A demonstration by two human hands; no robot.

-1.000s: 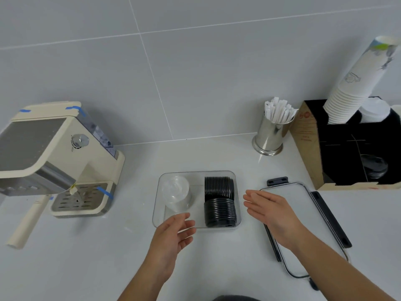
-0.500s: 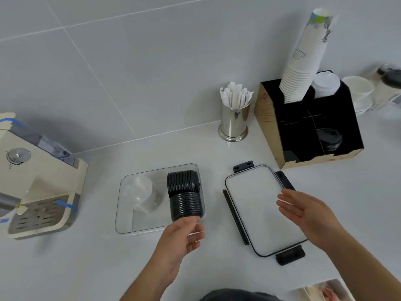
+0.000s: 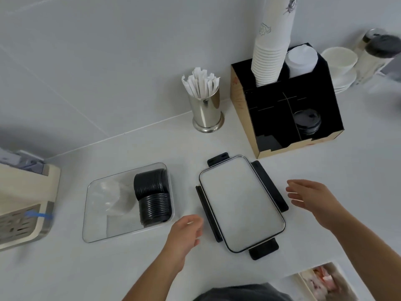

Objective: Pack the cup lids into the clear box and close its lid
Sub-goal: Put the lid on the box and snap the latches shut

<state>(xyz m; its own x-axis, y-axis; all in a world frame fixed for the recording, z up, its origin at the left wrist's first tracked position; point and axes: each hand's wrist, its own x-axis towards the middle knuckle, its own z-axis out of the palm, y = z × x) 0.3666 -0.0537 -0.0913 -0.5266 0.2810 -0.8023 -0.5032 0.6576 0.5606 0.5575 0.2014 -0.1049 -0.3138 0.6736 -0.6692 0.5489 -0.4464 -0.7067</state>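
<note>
The clear box (image 3: 128, 203) is seen standing open on the counter (image 3: 325, 174), left of centre, with a curved row of black cup lids (image 3: 153, 198) packed on edge along its right wall and a stack of clear lids (image 3: 111, 197) lying beside them, so the packing looks largely done. The box lid (image 3: 240, 206) is laid flat just to the right of the box, its four black latch flaps (image 3: 269, 189) folded outward, presumably left that way so it can be dropped straight on. Both hands are positioned either side of that lid, which suggests a two-handed lift is being set up. The left hand (image 3: 185, 232) is held loosely curled and empty, near the lid's left latch; whether it touches the latch cannot be told. The right hand (image 3: 312, 199) is spread open, fingers extended towards the right latch, apart from it and holding nothing. Farther back, a steel cup (image 3: 206, 109) of wrapped straws and a black organiser (image 3: 288, 105) with paper cups are left untouched.
</note>
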